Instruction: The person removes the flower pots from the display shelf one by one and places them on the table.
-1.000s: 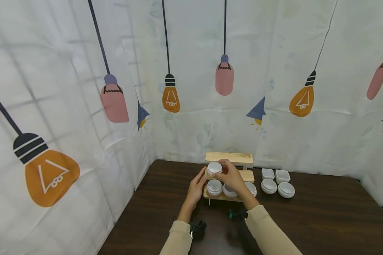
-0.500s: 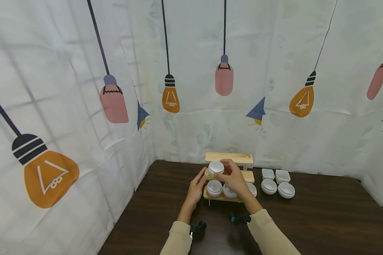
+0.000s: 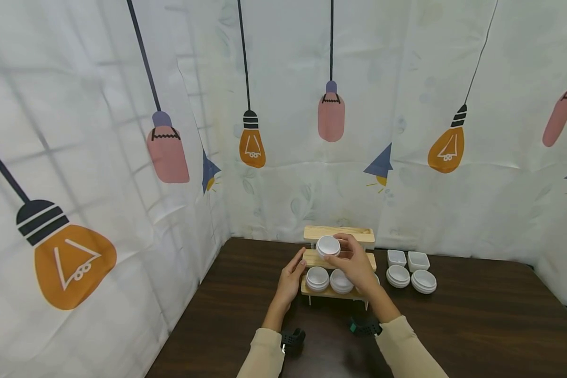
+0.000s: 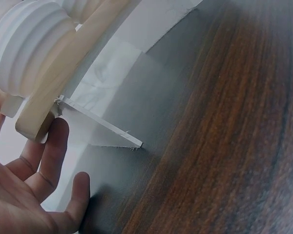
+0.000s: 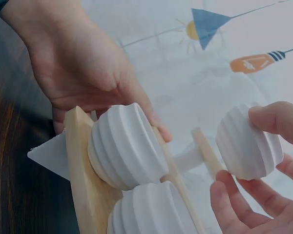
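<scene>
My right hand (image 3: 356,265) holds a small white ribbed bowl (image 3: 328,247) between thumb and fingers, over the middle shelf of a stepped wooden stand (image 3: 337,231). In the right wrist view this bowl (image 5: 249,141) is tilted, its ribbed side toward the fingers. My left hand (image 3: 289,281) grips the stand's left end, and in the left wrist view its fingertips lie against the lower shelf's end (image 4: 31,124). On the front shelf sit matching bowls, one at the left (image 3: 317,278), one in the middle (image 3: 342,282), and a third mostly hidden behind my right hand.
Right of the stand, on the dark wooden table (image 3: 477,325), are two white square dishes (image 3: 418,261) with round white bowls (image 3: 423,282) in front. A curtain printed with lamps (image 3: 288,199) hangs behind the table and along its left. The stand has thin pale supports (image 4: 102,119).
My right hand has lifted the bowl and carried it to the right along the middle shelf, uncovering the middle bowl on the front shelf. The left hand stays at the stand's left end.
</scene>
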`<state>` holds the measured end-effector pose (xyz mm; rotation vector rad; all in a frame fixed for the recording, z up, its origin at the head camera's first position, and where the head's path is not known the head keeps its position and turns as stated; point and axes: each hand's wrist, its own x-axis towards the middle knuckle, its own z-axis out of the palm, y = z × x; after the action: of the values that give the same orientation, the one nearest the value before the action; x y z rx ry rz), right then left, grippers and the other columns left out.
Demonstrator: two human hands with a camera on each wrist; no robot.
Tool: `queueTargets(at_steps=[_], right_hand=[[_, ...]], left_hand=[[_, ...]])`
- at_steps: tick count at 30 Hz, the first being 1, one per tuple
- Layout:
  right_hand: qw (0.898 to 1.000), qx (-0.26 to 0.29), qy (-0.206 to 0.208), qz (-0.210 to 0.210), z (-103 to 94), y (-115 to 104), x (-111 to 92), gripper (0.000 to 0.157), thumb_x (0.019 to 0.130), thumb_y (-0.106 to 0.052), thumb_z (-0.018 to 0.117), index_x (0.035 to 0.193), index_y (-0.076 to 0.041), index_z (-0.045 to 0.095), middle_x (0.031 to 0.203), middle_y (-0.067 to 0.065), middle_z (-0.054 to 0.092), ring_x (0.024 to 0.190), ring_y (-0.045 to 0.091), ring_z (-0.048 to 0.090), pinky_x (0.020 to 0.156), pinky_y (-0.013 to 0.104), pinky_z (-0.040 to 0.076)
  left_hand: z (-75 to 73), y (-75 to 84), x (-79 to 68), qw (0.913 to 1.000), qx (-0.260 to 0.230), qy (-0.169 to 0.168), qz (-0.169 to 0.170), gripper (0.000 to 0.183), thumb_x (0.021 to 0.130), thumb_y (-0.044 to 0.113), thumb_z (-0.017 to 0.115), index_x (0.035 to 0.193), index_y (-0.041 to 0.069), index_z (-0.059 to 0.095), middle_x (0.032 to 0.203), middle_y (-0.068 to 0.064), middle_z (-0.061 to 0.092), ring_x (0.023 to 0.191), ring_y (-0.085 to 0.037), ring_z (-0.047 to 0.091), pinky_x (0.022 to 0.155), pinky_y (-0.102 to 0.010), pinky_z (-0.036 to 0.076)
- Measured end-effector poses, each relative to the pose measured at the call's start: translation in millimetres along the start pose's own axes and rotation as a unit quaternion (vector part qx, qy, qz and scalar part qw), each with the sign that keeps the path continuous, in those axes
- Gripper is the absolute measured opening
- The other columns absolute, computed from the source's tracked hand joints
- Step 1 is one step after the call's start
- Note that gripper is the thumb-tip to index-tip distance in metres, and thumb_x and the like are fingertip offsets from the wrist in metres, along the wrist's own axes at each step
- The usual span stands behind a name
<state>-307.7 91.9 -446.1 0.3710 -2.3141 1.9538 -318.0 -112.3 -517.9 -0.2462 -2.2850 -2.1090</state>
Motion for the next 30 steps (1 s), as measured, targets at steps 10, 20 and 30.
queueTargets(at_steps=[10, 20, 30], right_hand=[[1.0, -0.018, 0.009, -0.005, -12.2, -3, -11, 0.062, 0.089, -0.017, 0.081, 0.144, -0.013, 0.052, 0.134, 0.02, 0.059, 0.106, 0.03, 0.066, 0.081, 0.038, 0.059], [0.999, -0.019, 0.021, 0.018, -27.9, 2, -20, 0.062, 0.089, -0.018, 0.081, 0.143, -0.014, 0.051, 0.136, 0.017, 0.053, 0.1, 0.02, 0.063, 0.078, 0.027, 0.054], [0.999, -0.03, 0.028, 0.015, -43.3, 0, -33, 0.062, 0.089, -0.018, 0.082, 0.143, -0.013, 0.052, 0.136, 0.018, 0.053, 0.1, 0.022, 0.064, 0.079, 0.028, 0.053]], left_hand=[[-0.5, 25.4, -14.2, 1.0, 0.004, 0.001, 0.002, 0.047, 0.11, 0.023, 0.048, 0.157, 0.022, 0.043, 0.138, -0.015, 0.064, 0.105, -0.011, 0.058, 0.091, -0.031, 0.048], [0.0, 22.8, -13.7, 0.9999, 0.007, 0.006, 0.01, 0.047, 0.11, 0.024, 0.048, 0.157, 0.021, 0.044, 0.149, -0.015, 0.056, 0.117, -0.02, 0.059, 0.105, -0.046, 0.047], [1.8, 21.2, -13.2, 0.9999, -0.004, 0.005, 0.014, 0.048, 0.11, 0.023, 0.049, 0.157, 0.021, 0.043, 0.158, -0.012, 0.047, 0.137, -0.033, 0.051, 0.114, -0.055, 0.039]])
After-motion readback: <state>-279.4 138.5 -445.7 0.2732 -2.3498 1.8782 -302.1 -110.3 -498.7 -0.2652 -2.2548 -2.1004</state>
